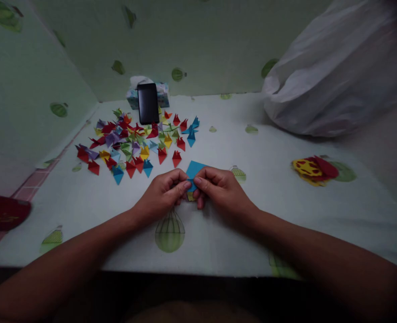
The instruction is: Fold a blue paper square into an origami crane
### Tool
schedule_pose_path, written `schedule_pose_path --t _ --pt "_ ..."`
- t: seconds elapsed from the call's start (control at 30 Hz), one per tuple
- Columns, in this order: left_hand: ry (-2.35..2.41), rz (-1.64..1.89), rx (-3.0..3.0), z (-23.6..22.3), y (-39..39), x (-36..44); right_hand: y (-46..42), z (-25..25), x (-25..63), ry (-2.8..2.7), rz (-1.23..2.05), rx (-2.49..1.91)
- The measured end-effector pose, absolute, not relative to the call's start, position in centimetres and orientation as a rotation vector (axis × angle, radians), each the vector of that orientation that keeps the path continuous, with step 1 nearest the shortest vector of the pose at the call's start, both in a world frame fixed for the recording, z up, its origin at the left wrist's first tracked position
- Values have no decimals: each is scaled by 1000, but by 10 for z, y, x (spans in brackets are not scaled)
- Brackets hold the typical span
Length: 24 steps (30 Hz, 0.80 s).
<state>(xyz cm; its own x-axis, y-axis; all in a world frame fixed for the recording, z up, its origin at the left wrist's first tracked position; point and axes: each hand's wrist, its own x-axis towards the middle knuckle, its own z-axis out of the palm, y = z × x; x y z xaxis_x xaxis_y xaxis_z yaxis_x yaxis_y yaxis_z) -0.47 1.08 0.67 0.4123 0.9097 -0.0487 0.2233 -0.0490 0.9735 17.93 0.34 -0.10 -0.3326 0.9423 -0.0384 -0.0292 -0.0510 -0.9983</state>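
Between my hands is a blue sheet of origami paper point(195, 168), partly folded, held just above the table. My left hand point(171, 190) pinches its left edge with thumb and forefinger. On the other edge, the thumb and fingers of my right hand point(218, 186) press the paper closed. Both thumbs nearly meet at the middle. A small yellowish patch shows below the blue, between the fingers; what it is I cannot tell. Beyond my left hand lie several folded paper birds point(129, 169) in red, blue, yellow, green and purple, spread in a loose heap.
A phone point(148, 104) leans upright against a tissue box point(165, 95) behind the birds. At right lie red and yellow cut-out pieces point(314, 169). A large white plastic bag point(319, 89) bulges over the back right. Something red point(5, 211) sits at the left edge.
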Motion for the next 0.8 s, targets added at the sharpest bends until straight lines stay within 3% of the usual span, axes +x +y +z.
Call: schedule_pose_path --t 0.4,0.8 --pt "1157 835 1675 9 13 -6 9 2 184 -1531 1383 -1158" --pt "1112 724 1453 11 18 -7 6 7 182 -1411 1532 -1134"
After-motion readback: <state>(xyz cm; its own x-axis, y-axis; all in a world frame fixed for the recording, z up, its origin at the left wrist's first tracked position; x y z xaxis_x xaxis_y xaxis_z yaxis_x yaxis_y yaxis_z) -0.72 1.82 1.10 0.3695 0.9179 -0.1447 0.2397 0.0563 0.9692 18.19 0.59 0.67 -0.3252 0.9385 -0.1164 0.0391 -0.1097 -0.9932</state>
